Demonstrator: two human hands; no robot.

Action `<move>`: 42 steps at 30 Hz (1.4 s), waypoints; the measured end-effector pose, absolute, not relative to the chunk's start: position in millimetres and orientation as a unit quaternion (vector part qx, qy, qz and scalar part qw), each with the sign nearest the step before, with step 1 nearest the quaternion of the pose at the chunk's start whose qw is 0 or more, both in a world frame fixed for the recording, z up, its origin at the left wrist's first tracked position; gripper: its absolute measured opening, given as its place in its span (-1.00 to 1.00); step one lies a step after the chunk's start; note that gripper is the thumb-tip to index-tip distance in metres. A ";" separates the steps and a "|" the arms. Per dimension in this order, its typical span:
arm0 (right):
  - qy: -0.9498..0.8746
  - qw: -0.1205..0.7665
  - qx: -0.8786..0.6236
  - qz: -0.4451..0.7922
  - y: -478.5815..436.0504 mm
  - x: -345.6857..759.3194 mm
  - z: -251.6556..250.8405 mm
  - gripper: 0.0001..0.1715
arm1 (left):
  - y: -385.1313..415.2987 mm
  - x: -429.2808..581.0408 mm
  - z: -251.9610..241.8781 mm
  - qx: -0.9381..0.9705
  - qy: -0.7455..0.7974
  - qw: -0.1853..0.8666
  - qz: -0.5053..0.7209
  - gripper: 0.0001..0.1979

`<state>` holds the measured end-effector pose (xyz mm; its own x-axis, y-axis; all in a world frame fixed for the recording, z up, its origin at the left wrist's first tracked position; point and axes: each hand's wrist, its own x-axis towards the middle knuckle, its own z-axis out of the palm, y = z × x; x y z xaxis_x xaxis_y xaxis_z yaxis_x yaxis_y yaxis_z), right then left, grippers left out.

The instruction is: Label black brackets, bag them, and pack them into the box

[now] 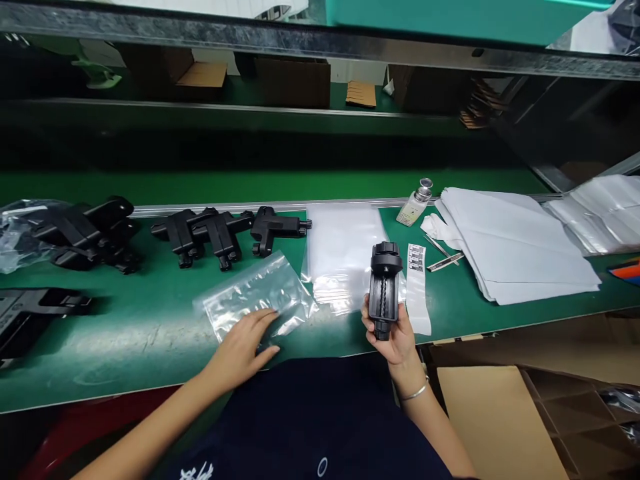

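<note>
My right hand (395, 333) grips a black plastic part (384, 288) upright above the front edge of the green table (150, 333). My left hand (245, 343) lies flat, fingers stretched, on a clear plastic bag (253, 293) on the table. Behind the bag, three more black parts (225, 233) lie in a row. A stack of clear bags (343, 253) lies between the bag and the held part. A strip of labels (417, 283) runs just right of the held part.
More black parts (85, 233) and a crumpled bag (20, 230) lie at far left. White sheets (515, 243), a small bottle (415, 203), tweezers (444, 261) and bag piles (605, 213) sit at right. An open cardboard box (540, 413) stands below right.
</note>
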<state>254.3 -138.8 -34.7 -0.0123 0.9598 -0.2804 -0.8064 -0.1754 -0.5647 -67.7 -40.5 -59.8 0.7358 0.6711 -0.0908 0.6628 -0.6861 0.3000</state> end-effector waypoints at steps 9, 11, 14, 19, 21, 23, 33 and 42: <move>-0.147 0.605 -0.267 0.736 -133.7 234.5 -21.9 -0.27 | 29.3 -35.9 -73.2 0.905 0.412 0.109 0.002 -0.37; -0.152 0.598 -0.271 0.739 -135.6 232.8 -19.9 -0.27 | 32.4 -41.7 -69.6 0.902 0.418 0.099 0.041 -0.38; -0.168 0.587 -0.282 0.740 -138.8 232.1 -18.9 -0.26 | 21.3 -59.7 -68.6 0.895 0.433 0.092 0.057 -0.57; -0.224 0.568 -0.346 0.712 -135.3 227.0 -23.1 -0.36 | 12.1 -81.1 -60.1 0.845 0.509 0.161 0.013 -0.68; -0.257 0.549 -0.384 0.696 -130.6 221.8 -24.3 -0.40 | 13.7 -81.3 -54.2 0.831 0.528 0.173 0.007 -0.70; -0.282 0.518 -0.415 0.693 -125.3 215.5 -23.7 -0.39 | 15.6 -79.3 -50.3 0.845 0.508 0.168 -0.013 -0.75; -0.406 0.362 -0.485 0.684 -94.5 210.1 1.3 -0.45 | 35.6 -85.4 -31.2 0.853 0.464 0.238 -0.032 -0.71; -0.406 0.203 -0.494 0.742 -54.4 181.9 -17.5 -0.34 | 21.9 -81.6 4.3 0.891 0.412 0.191 0.022 -0.75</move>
<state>181.9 -54.4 -17.5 -0.4291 0.7026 -0.5677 0.0993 -0.5880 -0.8027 -81.6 21.9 4.3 0.6591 0.7428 -0.1172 0.7258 -0.5875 0.3578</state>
